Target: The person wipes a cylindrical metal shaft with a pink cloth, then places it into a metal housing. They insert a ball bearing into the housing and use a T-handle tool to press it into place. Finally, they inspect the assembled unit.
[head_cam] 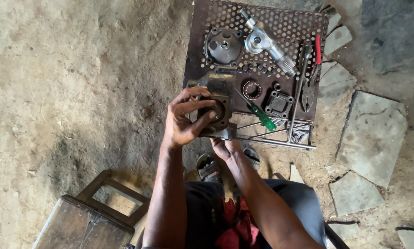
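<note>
The right hand [226,148] lies mostly hidden under the housing [218,103]; only its palm and wrist show, so its grip cannot be read. The left hand [185,117] covers the housing's near left side. The plate [202,27] loses its far edge to the picture's top. The screwdriver [258,114] tip vanishes behind the housing. The stool [84,219] is cut off at the bottom. Small bolts [258,68] mid-plate are too tiny to tell apart.

Packed dirt floor [78,69], broken stone slabs [373,133] at right, wooden stool [84,221] lower left, daylight
</note>
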